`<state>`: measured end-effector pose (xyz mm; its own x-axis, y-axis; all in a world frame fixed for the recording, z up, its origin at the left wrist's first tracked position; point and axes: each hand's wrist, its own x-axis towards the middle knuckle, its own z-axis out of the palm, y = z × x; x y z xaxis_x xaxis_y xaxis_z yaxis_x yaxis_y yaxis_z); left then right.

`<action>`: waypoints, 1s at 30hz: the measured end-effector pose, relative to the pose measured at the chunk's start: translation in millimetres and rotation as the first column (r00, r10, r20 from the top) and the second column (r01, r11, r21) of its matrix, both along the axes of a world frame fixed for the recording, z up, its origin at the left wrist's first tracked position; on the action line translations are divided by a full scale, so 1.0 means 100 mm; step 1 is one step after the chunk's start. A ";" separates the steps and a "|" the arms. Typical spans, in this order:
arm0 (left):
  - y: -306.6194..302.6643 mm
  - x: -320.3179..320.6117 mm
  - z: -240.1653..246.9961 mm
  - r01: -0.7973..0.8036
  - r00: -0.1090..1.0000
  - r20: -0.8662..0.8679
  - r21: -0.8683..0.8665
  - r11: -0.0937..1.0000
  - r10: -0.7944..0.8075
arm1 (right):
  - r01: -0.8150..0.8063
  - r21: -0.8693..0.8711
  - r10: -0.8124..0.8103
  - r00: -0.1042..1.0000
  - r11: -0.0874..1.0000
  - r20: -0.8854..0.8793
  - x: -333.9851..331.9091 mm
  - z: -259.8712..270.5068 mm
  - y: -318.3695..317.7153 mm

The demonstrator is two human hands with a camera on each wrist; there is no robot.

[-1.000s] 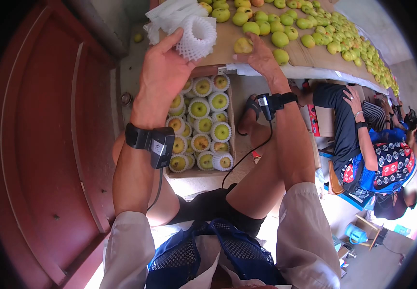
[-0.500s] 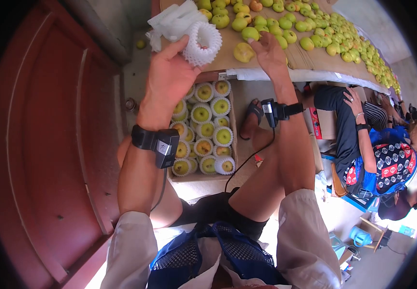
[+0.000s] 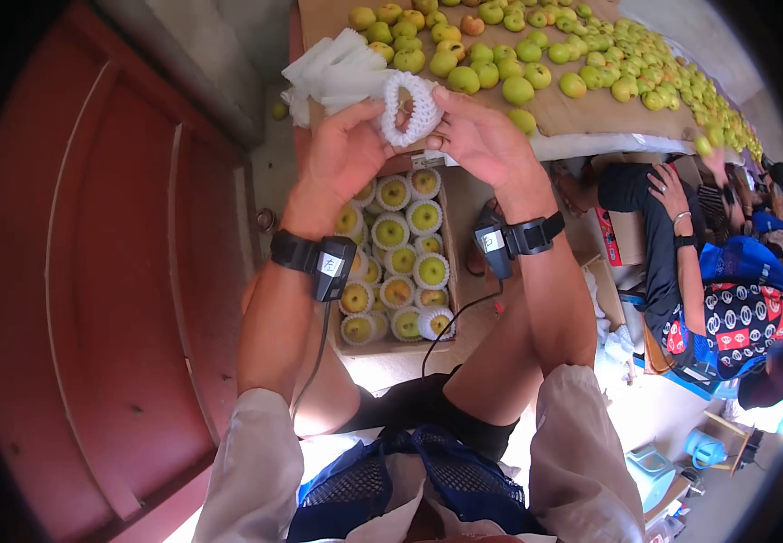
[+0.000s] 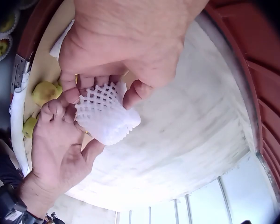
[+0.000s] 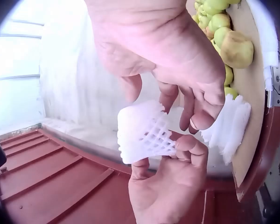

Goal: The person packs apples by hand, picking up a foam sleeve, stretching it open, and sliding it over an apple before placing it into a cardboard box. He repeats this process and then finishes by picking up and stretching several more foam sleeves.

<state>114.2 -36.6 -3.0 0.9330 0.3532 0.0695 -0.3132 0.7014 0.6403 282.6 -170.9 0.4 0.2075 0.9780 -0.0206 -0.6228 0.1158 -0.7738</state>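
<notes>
A white foam net sleeve [image 3: 424,116] is held up between both hands, its round opening facing the head camera. My left hand [image 3: 341,154] pinches it from the left, the thumb [image 4: 136,93] lying against the mesh in the left wrist view. From the other side my right hand [image 3: 491,149] has thumb and fingertips at the sleeve's edge. Fingers show through the opening, and no apple is seen inside. Just behind the hands lies a pile of flattened foam sleeves [image 3: 337,68]. A yellowish, blemished apple [image 5: 238,49] sits on the table near the right hand.
Many green apples [image 3: 518,89] cover the cardboard-topped table [image 3: 581,113]. Below its edge, between the knees, stands a carton [image 3: 450,235] of apples in foam sleeves. A red door [image 3: 93,271] is on the left; another seated person [image 3: 717,299] is on the right.
My right hand has left the yellowish apple and come left to the foam sleeve. The left hand has moved slightly right with the sleeve, whose opening has turned. The head view has shifted.
</notes>
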 end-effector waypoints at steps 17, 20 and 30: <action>0.05 0.71 0.02 0.098 0.984 -0.158 0.119 0.988 -0.078 | 0.081 0.086 -0.083 0.996 0.993 0.027 0.59 -0.06 -0.12; 0.06 0.76 -0.02 0.104 0.983 -0.157 0.075 0.992 -0.092 | 0.128 0.041 -0.130 0.990 0.991 0.053 0.66 -0.08 -0.14; 0.06 0.92 -0.17 -0.047 0.955 -0.284 0.151 0.987 0.088 | 0.394 -0.110 -0.325 0.862 0.912 0.389 0.70 -0.21 -0.06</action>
